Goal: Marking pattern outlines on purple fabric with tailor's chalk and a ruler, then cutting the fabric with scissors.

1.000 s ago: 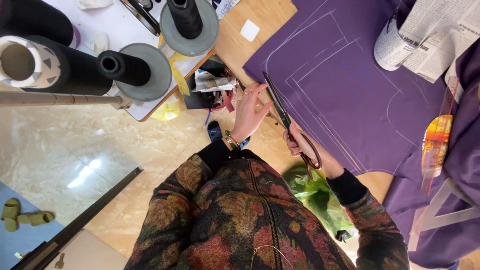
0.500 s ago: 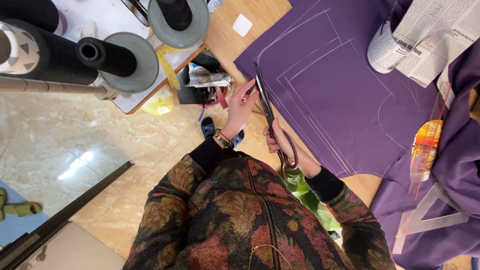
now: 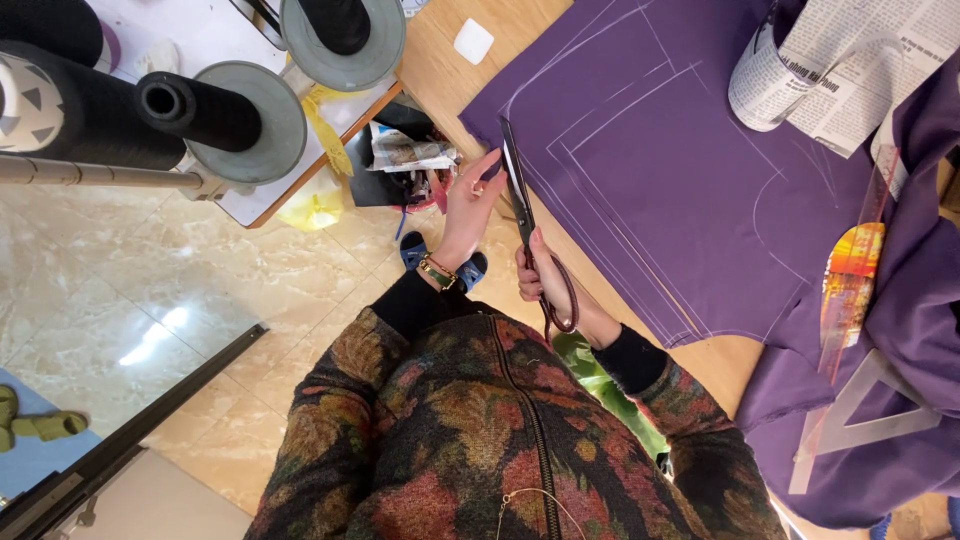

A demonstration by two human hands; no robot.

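While the scissors work along the cloth edge, it looks like this:
Right hand [image 3: 556, 290]: closed through the scissors [image 3: 530, 235] handles, blades at the purple cloth [image 3: 680, 190] edge.
Left hand [image 3: 470, 205]: fingers pinching the cloth edge just beside the blades.
Cloth: flat on the wooden table [image 3: 440, 50], chalk lines on it.
Newspaper [image 3: 850, 70]: rolled, on the cloth's far corner.
White square tag [image 3: 473, 41]: on the table.

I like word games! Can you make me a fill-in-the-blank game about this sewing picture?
1. The right hand holds a pair of ____.
2. The cloth being cut is coloured ____.
3. The left hand pinches the cloth's ____.
4. The white chalk lines are drawn on the ____.

Missing words: scissors; purple; edge; cloth
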